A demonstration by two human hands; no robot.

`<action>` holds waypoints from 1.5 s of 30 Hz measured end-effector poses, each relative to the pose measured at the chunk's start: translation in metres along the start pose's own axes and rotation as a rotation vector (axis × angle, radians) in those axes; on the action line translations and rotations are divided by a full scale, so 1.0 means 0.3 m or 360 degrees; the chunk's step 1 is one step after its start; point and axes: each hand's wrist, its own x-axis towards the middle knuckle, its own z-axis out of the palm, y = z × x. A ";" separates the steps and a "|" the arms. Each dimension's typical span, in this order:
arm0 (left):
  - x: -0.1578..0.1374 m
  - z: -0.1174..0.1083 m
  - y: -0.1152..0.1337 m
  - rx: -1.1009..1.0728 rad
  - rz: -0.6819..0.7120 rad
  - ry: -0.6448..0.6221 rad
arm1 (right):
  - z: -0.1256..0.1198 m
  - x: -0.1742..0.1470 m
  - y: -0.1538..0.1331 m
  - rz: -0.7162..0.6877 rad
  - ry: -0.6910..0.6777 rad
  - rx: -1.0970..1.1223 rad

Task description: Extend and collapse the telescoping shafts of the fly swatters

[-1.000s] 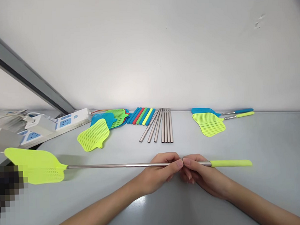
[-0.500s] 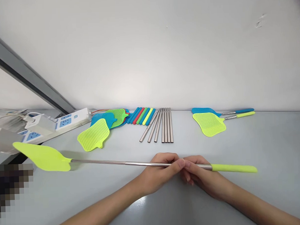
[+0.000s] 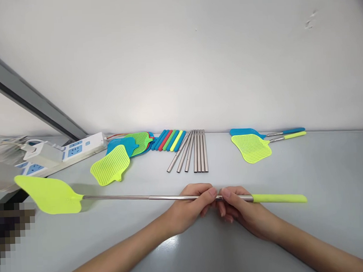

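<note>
Both hands hold one extended fly swatter (image 3: 118, 197) sideways above the table. Its yellow-green head (image 3: 54, 196) is at the left, seen nearly edge-on, and its yellow-green grip (image 3: 279, 198) points right. My left hand (image 3: 190, 205) is closed round the metal rod left of the middle, thumb on top. Just beside it, my right hand (image 3: 243, 209) pinches the thicker tube near the grip, with a small gap between the two thumbs. Behind the hands lie several steel telescopic rods (image 3: 200, 151), some parallel and some fanned out.
Left of the rods are coloured grips (image 3: 169, 140) and loose swatter heads (image 3: 111, 164) in green, blue and yellow-green. Two swatters with short rods (image 3: 251, 147) lie at the back right. A white power strip (image 3: 83, 146) with plugs and a grey metal post (image 3: 34, 93) stand at left.
My thumbs, touching before, have moved slightly apart along the rod. The swatter stays in both hands, and the whole view has shifted a little.
</note>
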 end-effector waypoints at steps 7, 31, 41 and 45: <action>0.002 -0.001 -0.004 0.0067 0.0019 -0.0001 | -0.005 -0.001 0.001 -0.0055 -0.0001 -0.0066; 0.014 -0.011 0.015 0.0119 0.0089 0.0008 | -0.019 0.008 -0.023 0.0141 -0.0060 0.0269; 0.029 -0.022 -0.004 0.0025 0.0036 -0.0007 | -0.027 0.010 -0.018 0.0170 -0.0059 0.0360; 0.025 -0.024 0.001 0.0085 0.0040 0.0000 | -0.026 0.012 -0.021 0.0196 -0.0053 0.0363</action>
